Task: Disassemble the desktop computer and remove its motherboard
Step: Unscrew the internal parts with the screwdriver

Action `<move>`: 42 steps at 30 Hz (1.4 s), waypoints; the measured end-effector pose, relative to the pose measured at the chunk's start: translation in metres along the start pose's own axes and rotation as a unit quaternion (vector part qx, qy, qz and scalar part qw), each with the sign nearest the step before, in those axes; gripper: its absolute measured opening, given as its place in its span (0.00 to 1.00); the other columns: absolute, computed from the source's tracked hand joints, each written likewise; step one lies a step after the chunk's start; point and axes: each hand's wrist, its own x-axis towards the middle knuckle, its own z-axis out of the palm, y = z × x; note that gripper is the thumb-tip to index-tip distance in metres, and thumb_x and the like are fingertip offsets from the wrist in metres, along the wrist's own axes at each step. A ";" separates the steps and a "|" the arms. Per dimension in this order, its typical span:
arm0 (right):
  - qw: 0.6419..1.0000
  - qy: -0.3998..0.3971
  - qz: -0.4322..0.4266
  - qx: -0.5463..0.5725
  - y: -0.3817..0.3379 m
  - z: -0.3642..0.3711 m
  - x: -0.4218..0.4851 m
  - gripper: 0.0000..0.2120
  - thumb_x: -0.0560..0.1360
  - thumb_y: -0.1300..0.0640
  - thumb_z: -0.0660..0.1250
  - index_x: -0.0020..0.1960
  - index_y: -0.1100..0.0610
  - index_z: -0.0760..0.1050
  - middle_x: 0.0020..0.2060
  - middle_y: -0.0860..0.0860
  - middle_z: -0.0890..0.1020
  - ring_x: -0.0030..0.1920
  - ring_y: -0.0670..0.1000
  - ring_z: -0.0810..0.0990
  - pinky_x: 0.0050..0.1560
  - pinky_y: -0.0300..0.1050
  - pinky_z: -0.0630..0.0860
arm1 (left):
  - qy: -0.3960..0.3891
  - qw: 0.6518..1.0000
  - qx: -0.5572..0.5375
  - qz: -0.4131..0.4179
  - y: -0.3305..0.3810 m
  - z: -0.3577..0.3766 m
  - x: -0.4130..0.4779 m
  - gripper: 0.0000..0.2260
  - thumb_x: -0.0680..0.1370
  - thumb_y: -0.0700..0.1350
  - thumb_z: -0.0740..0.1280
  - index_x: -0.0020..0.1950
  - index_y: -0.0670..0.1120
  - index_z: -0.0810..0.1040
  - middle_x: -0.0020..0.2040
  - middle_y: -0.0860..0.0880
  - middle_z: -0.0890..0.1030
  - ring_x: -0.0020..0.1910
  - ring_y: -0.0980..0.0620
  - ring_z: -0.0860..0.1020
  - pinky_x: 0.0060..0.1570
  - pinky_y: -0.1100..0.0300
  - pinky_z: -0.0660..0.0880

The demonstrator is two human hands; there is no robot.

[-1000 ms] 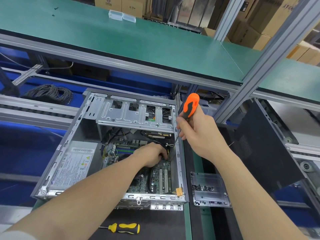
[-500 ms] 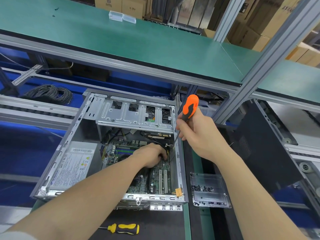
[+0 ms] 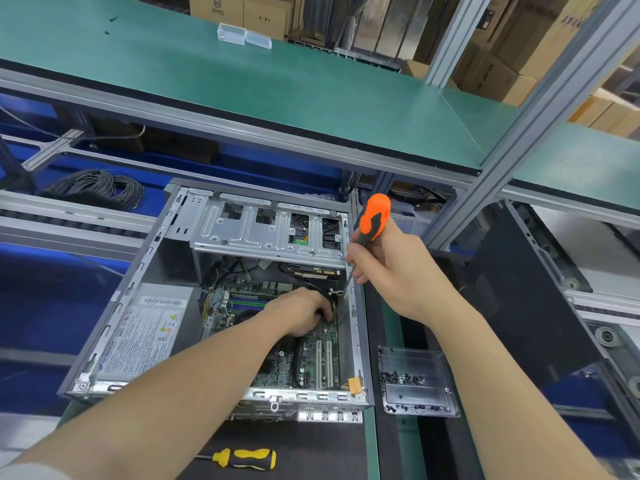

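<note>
Now | left hand (image 3: pixel 299 313) fingers curled down onto green motherboard (image 3: pixel 311 355) inside open grey metal computer case (image 3: pixel 145 268), grip unclear | right hand (image 3: pixel 394 271) grips orange-and-black-handled screwdriver (image 3: pixel 372 220)

The white rectangular label (image 3: pixel 138 337) on the grey metal power supply box, in the left half of the open grey desktop computer case (image 3: pixel 358 341), carries lines of small black type too fine to read. Near its upper right corner stands a yellow triangular warning sign (image 3: pixel 174 317). Blue lettering runs along its lower left edge and cannot be read. Just above it, a narrow white barcode sticker (image 3: pixel 162 301) bears tiny illegible characters. At the upper middle of the frame, a brown cardboard box (image 3: pixel 207 10) shows a round dark logo (image 3: pixel 217 2) with a line of small print beneath, also illegible.
</note>
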 end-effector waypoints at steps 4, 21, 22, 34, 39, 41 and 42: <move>0.998 -0.067 -0.007 0.014 -0.005 -0.010 0.003 0.03 0.83 0.53 0.63 0.56 0.46 0.72 0.49 0.44 0.81 0.44 0.48 0.86 0.50 0.54 0.83 | 0.032 0.999 -0.033 0.010 -0.001 0.001 -0.001 0.14 0.81 0.44 0.63 0.56 0.63 0.83 0.55 0.50 0.81 0.51 0.46 0.81 0.52 0.50 0.81; 0.997 0.018 -0.020 -0.066 -0.016 -0.008 0.011 0.05 0.82 0.53 0.64 0.54 0.52 0.68 0.38 0.49 0.79 0.35 0.50 0.77 0.39 0.53 0.78 | 0.155 0.950 -0.246 0.114 0.009 -0.013 -0.015 0.07 0.82 0.53 0.68 0.45 0.61 0.80 0.34 0.43 0.79 0.31 0.52 0.70 0.35 0.57 0.66; 0.998 0.017 -0.008 -0.061 -0.014 -0.008 0.011 0.05 0.82 0.53 0.64 0.54 0.52 0.69 0.40 0.49 0.81 0.38 0.51 0.79 0.41 0.55 0.80 | 0.156 0.951 -0.243 0.113 0.007 -0.012 -0.015 0.06 0.83 0.53 0.68 0.46 0.60 0.81 0.35 0.44 0.80 0.31 0.52 0.71 0.36 0.57 0.67; 0.998 0.024 0.008 -0.050 -0.011 -0.004 0.006 0.05 0.82 0.54 0.64 0.53 0.52 0.68 0.36 0.49 0.79 0.35 0.51 0.77 0.40 0.54 0.79 | 0.161 0.952 -0.228 0.126 0.002 -0.009 -0.012 0.04 0.82 0.52 0.69 0.48 0.59 0.82 0.38 0.51 0.81 0.34 0.57 0.73 0.40 0.58 0.71; 0.999 0.018 0.015 -0.044 -0.012 -0.006 0.007 0.05 0.82 0.54 0.64 0.55 0.52 0.69 0.41 0.51 0.82 0.40 0.56 0.81 0.44 0.61 0.81 | 0.151 0.953 -0.232 0.120 0.002 -0.008 -0.012 0.05 0.82 0.52 0.69 0.52 0.55 0.85 0.43 0.48 0.84 0.41 0.48 0.80 0.48 0.51 0.78; 0.999 0.019 0.015 -0.042 -0.012 -0.005 0.006 0.05 0.82 0.54 0.64 0.55 0.52 0.69 0.41 0.50 0.82 0.40 0.55 0.82 0.45 0.61 0.81 | 0.151 0.954 -0.229 0.124 0.002 -0.009 -0.012 0.05 0.82 0.52 0.69 0.51 0.56 0.84 0.43 0.48 0.84 0.42 0.47 0.80 0.50 0.49 0.79; 0.999 0.019 0.016 -0.043 -0.012 -0.005 0.006 0.05 0.82 0.53 0.64 0.56 0.52 0.69 0.42 0.50 0.82 0.40 0.55 0.82 0.45 0.61 0.81 | 0.152 0.953 -0.229 0.125 0.003 -0.009 -0.012 0.05 0.82 0.52 0.68 0.51 0.56 0.84 0.43 0.48 0.85 0.42 0.47 0.80 0.49 0.49 0.79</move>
